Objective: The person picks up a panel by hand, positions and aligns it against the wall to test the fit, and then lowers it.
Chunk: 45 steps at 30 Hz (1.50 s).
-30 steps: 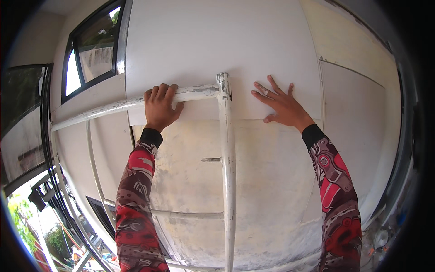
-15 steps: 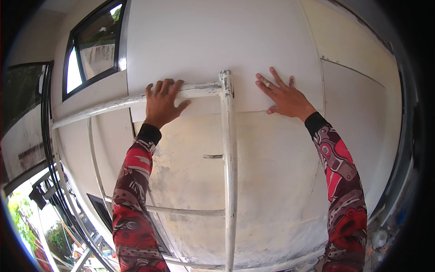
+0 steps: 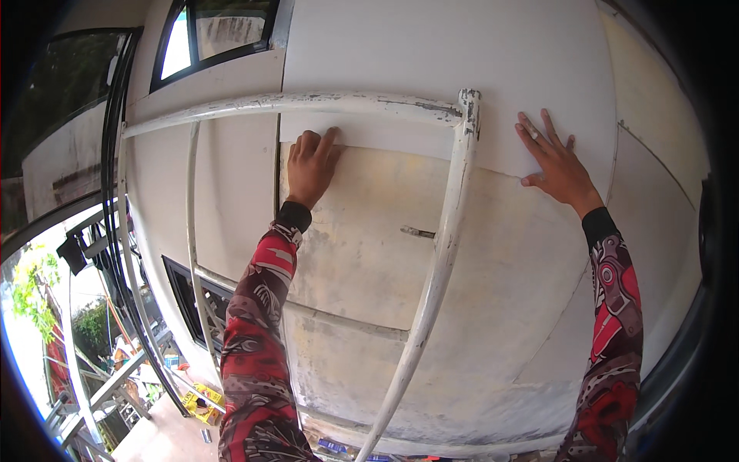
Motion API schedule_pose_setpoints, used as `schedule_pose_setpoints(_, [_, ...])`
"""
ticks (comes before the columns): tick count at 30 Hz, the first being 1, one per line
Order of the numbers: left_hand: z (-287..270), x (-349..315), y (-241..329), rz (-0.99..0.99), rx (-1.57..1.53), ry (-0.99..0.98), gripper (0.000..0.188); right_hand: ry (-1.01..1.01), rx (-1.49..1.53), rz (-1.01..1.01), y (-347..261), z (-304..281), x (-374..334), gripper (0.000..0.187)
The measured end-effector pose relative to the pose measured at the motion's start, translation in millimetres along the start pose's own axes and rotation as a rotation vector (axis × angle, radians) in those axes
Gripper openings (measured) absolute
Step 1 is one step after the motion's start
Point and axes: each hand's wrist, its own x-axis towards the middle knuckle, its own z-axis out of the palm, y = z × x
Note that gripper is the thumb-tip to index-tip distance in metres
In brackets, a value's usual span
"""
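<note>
A large white wall panel point(image 3: 431, 46) covers the upper wall, its lower edge meeting a stained, cream-coloured wall surface point(image 3: 369, 200). My left hand point(image 3: 309, 168) rests near the panel's lower left edge, below the white scaffold rail point(image 3: 308, 102). Its fingers are bent against the panel, the index finger held a little apart, and I see nothing held. Further right, my right hand point(image 3: 562, 165) lies spread over the panel just above its lower edge. Whitish marks show on its fingers. Between my hands stands the scaffold's chipped white post point(image 3: 446, 262).
At upper left is a black-framed window point(image 3: 219, 35). Black cables point(image 3: 112, 169) hang beside the scaffold on the left. Below them, a yellow box point(image 3: 204, 404) sits on a pale surface. A short metal stub point(image 3: 419, 231) projects from the post.
My left hand has come off the scaffold rail and is now below it, against the panel. The right hand stays spread on the panel. The view has shifted left and downward.
</note>
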Motion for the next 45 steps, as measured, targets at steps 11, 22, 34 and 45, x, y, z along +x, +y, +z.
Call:
schedule_pose_setpoints(11, [19.2, -2.9, -31.5, 0.03, -0.015, -0.055, 0.05, 0.115, -0.063, -0.082, 15.6, 19.6, 2.4, 0.105])
schedule_pose_setpoints(22, [26.3, -6.1, 6.0, -0.23, -0.037, 0.026, 0.051, 0.185, 0.045, 0.009, 21.3, 29.0, -15.0, 0.119])
schedule_pose_setpoints(34, [12.0, -6.1, 62.1, -1.247, -1.459, 0.305, 0.069, 0.224, 0.345, 0.731, -5.0, 49.1, -39.1, 0.156])
schedule_pose_setpoints(45, [12.2, 8.1, 73.5, -1.276, -1.5, 0.327, 0.019, 0.317, 0.553, 1.098, 47.2, 46.3, -38.7, 0.154])
